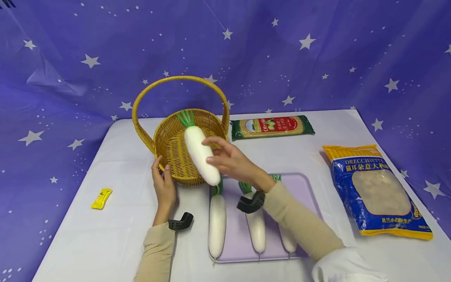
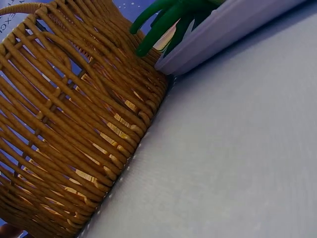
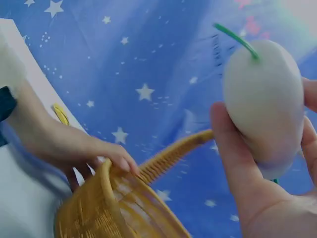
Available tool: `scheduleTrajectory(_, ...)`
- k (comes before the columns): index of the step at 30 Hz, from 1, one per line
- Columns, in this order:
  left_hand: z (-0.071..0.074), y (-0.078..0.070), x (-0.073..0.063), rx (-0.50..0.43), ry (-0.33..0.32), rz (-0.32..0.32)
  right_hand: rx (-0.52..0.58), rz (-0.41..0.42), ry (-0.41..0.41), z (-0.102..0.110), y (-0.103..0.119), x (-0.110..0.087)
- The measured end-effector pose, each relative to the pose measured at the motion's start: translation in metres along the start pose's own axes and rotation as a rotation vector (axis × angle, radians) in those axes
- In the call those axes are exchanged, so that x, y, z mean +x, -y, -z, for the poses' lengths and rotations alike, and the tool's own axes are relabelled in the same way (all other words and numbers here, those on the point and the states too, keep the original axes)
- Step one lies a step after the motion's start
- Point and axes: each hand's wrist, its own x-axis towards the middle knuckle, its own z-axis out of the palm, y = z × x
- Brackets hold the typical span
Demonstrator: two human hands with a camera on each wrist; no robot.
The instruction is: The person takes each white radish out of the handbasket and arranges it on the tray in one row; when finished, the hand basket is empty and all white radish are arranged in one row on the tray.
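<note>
A white radish (image 1: pixel 201 154) with green tops is held by my right hand (image 1: pixel 232 158), thumb on one side and fingers on the other. It hangs tilted over the mouth of the wicker basket (image 1: pixel 176 178), tops toward the far side. In the right wrist view the radish (image 3: pixel 265 99) shows end-on between thumb and fingers. At the basket's near left rim, my left hand (image 1: pixel 165 190) grips the edge, thumb and fingers on the wicker. Several more radishes (image 1: pixel 217 227) lie on a lilac tray (image 1: pixel 239 256), partly under my right forearm.
The basket's tall arched handle (image 1: pixel 181 77) rises over its opening. Behind the tray lies a pasta packet (image 1: pixel 273 127); a blue and yellow orecchiette bag (image 1: pixel 380 192) lies at the right. A small yellow packet (image 1: pixel 101 198) sits at the left. A starry purple cloth (image 1: pixel 246 58) hangs behind the table.
</note>
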Motion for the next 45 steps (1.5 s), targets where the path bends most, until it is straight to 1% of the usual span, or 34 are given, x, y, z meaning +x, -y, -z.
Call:
scheduleTrajectory(3, 0.000, 0.001, 0.000, 0.007, 0.003, 0.004, -0.001, 0.069, 0.017, 0.021, 0.008, -0.044)
scheduleTrajectory(5, 0.000, 0.001, 0.000, 0.006, 0.003, 0.002, -0.030, 0.122, 0.013, 0.037, 0.010, -0.074)
scheduleTrajectory(7, 0.000, 0.002, 0.000, 0.003, 0.000, 0.003, -0.105, 0.163, -0.028, 0.053, 0.010, -0.104)
scheduleTrajectory(9, 0.000, 0.001, -0.001, -0.001, 0.003, 0.002, -0.220, 0.172, -0.098, 0.068, 0.009, -0.134)
scheduleTrajectory(11, 0.000, 0.000, -0.001, -0.003, 0.006, 0.000, -0.357, 0.146, -0.187, 0.080, 0.007, -0.163)
scheduleTrajectory(13, -0.001, 0.000, -0.001, -0.004, 0.009, -0.005, -0.483, 0.086, -0.271, 0.089, 0.004, -0.189)
scheduleTrajectory(15, -0.001, -0.001, -0.001, -0.003, 0.013, -0.009, -0.592, 0.018, -0.335, 0.095, -0.002, -0.213)
scheduleTrajectory(17, -0.001, -0.001, -0.001, -0.002, 0.012, -0.012, -0.678, -0.058, -0.389, 0.097, -0.008, -0.232)
scheduleTrajectory(19, -0.001, -0.001, 0.000, -0.001, 0.012, -0.014, -0.751, -0.125, -0.428, 0.098, -0.016, -0.247)
scheduleTrajectory(21, 0.000, 0.000, 0.000, 0.001, 0.010, -0.013, -0.820, -0.183, -0.454, 0.096, -0.022, -0.257)
scheduleTrajectory(23, 0.000, 0.000, 0.000, 0.006, 0.009, -0.008, -0.904, -0.215, -0.472, 0.093, -0.027, -0.262)
scheduleTrajectory(26, 0.000, 0.000, 0.001, 0.000, 0.011, 0.000, -1.021, -0.235, -0.479, 0.085, -0.029, -0.263)
scheduleTrajectory(29, -0.001, 0.000, 0.001, -0.012, 0.017, -0.003, -1.109, -0.264, -0.472, 0.078, -0.029, -0.261)
scheduleTrajectory(31, -0.001, 0.000, 0.000, -0.013, 0.016, -0.008, -1.147, -0.263, -0.472, 0.074, -0.028, -0.260)
scheduleTrajectory(33, -0.001, 0.000, 0.000, -0.008, 0.015, -0.013, -1.176, -0.242, -0.473, 0.072, -0.028, -0.260)
scheduleTrajectory(36, -0.001, 0.000, 0.000, 0.003, 0.010, -0.014, -1.227, -0.218, -0.500, 0.069, -0.028, -0.259)
scheduleTrajectory(37, -0.001, 0.000, 0.000, 0.003, 0.008, -0.016, -1.240, -0.223, -0.506, 0.069, -0.028, -0.259)
scheduleTrajectory(41, -0.001, 0.000, -0.001, -0.004, 0.007, -0.029, -1.311, -0.296, -0.548, 0.068, -0.027, -0.260)
scheduleTrajectory(45, 0.000, 0.001, -0.001, -0.002, 0.007, -0.029, -1.342, -0.314, -0.567, 0.068, -0.026, -0.262)
